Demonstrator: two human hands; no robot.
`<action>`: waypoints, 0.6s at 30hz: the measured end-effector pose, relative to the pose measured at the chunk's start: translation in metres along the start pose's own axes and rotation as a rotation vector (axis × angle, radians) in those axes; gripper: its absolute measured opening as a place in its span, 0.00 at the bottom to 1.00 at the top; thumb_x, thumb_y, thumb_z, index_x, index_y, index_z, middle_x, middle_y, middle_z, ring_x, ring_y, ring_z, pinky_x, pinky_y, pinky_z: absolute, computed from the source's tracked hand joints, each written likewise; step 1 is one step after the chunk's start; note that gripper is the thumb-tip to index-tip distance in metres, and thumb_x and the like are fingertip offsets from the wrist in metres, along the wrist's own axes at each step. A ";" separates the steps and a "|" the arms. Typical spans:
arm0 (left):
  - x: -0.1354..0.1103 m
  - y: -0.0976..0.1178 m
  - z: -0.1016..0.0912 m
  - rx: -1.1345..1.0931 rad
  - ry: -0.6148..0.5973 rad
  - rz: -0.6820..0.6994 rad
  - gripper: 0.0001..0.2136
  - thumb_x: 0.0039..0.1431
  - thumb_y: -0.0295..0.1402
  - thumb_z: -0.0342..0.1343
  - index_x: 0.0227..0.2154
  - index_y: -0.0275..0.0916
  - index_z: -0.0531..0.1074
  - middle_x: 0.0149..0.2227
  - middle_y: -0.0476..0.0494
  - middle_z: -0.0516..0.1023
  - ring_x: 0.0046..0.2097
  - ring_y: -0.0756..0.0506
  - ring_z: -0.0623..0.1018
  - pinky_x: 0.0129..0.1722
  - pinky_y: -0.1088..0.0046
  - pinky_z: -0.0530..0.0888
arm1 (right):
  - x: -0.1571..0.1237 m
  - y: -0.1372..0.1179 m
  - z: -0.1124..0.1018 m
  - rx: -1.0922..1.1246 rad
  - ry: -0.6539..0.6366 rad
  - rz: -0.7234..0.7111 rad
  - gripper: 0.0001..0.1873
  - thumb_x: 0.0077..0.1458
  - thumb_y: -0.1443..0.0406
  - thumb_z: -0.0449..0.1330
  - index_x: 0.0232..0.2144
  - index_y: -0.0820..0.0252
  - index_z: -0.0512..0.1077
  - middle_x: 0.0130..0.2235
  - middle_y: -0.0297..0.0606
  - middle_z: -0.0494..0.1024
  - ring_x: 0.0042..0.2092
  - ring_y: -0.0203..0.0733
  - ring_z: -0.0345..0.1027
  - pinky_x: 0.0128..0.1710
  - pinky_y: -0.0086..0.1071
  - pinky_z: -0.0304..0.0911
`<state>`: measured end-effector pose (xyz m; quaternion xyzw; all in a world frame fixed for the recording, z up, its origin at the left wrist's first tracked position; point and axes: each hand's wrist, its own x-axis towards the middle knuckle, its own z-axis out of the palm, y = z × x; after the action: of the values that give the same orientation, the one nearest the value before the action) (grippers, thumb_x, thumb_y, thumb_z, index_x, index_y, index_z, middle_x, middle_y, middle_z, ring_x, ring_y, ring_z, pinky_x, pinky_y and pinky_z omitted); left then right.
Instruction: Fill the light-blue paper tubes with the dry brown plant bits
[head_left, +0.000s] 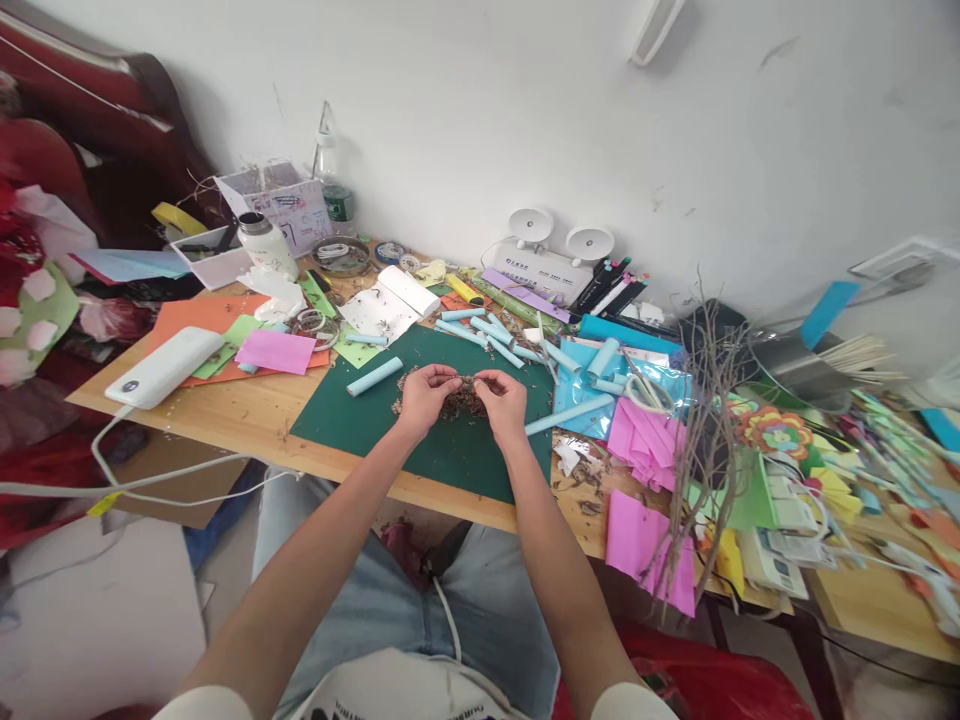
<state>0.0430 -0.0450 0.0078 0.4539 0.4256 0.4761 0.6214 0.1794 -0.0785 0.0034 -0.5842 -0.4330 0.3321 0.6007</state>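
Observation:
My left hand [426, 398] and my right hand [502, 402] meet over a small heap of brown, crumbly dried plant bits [461, 402]. Thumb and fingers of each hand are pinched together on the heap's upper edge, a short gap apart. The heap lies on a dark green cutting mat [360, 430]; its far side is partly hidden by my fingers. Left of my left hand lies a light blue rolled paper tube [375, 377]. More blue tubes [506, 352] are piled beyond my right hand, with another tube [570, 414] to its right.
A white power bank [165, 368] with a cable sits at the left table edge. Upright bare twigs [709, 430] and pink crepe paper [649, 550] stand at the right. Scissors [649, 393] lie on a blue packet. A white bottle [266, 245] and an emergency light [547, 265] stand at the back.

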 end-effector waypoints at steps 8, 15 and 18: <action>0.006 -0.005 -0.005 0.019 -0.059 -0.089 0.14 0.43 0.37 0.67 0.31 0.33 0.77 0.28 0.43 0.80 0.30 0.49 0.78 0.39 0.69 0.77 | -0.004 -0.005 -0.002 -0.250 -0.152 -0.283 0.10 0.53 0.62 0.60 0.36 0.56 0.80 0.39 0.39 0.80 0.39 0.41 0.75 0.39 0.33 0.72; 0.006 0.018 -0.006 0.612 -0.116 0.176 0.08 0.54 0.30 0.57 0.35 0.36 0.78 0.34 0.43 0.82 0.35 0.46 0.79 0.37 0.72 0.75 | -0.005 -0.008 -0.001 -0.420 0.000 -0.306 0.08 0.50 0.66 0.58 0.31 0.58 0.78 0.33 0.37 0.80 0.33 0.40 0.73 0.38 0.33 0.70; 0.005 0.030 -0.007 0.802 -0.119 0.245 0.09 0.56 0.28 0.53 0.34 0.38 0.78 0.35 0.44 0.82 0.36 0.46 0.79 0.40 0.72 0.74 | -0.002 -0.007 -0.007 -0.352 -0.033 -0.241 0.10 0.51 0.66 0.57 0.32 0.59 0.78 0.35 0.38 0.81 0.34 0.40 0.73 0.36 0.32 0.70</action>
<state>0.0315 -0.0350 0.0347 0.7337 0.4836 0.3159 0.3578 0.1842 -0.0837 0.0108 -0.6186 -0.5611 0.1866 0.5174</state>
